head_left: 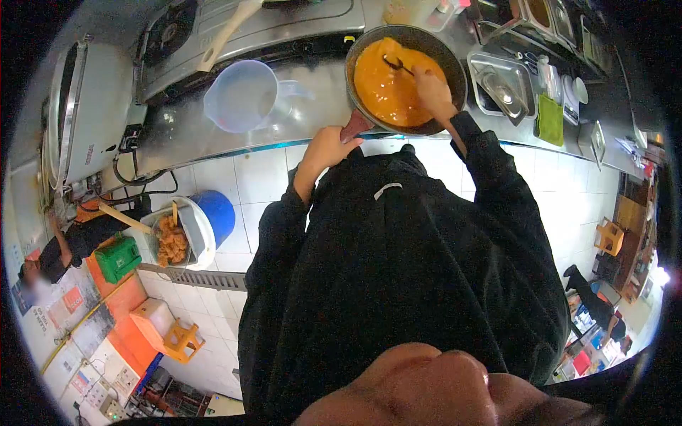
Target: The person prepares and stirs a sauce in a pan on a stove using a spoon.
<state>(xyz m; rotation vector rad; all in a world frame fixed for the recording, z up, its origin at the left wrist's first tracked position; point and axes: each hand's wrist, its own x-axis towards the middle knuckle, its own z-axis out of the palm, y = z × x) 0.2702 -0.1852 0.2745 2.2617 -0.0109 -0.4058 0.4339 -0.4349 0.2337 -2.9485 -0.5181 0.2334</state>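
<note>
A dark speckled frying pan (457, 85) sits on the steel counter in front of me, and thick orange sauce (387, 89) covers most of its inside. My left hand (327, 150) is wrapped round the pan's reddish-brown handle (356, 126). Over the pan, my right hand (432, 92) grips a utensil with a dark curved end (393, 62) dipping into the sauce. Its exact kind is hard to make out, and its grip is hidden in my fingers. Left of the pan stands a translucent plastic jug (243, 96).
Behind the jug is a gas stove (284, 35) with a pale long-handled utensil (229, 34) across it. Steel trays (503, 86) and a green cloth (550, 121) lie right. A tub of fried food (172, 238) stands lower left, near another person (71, 245).
</note>
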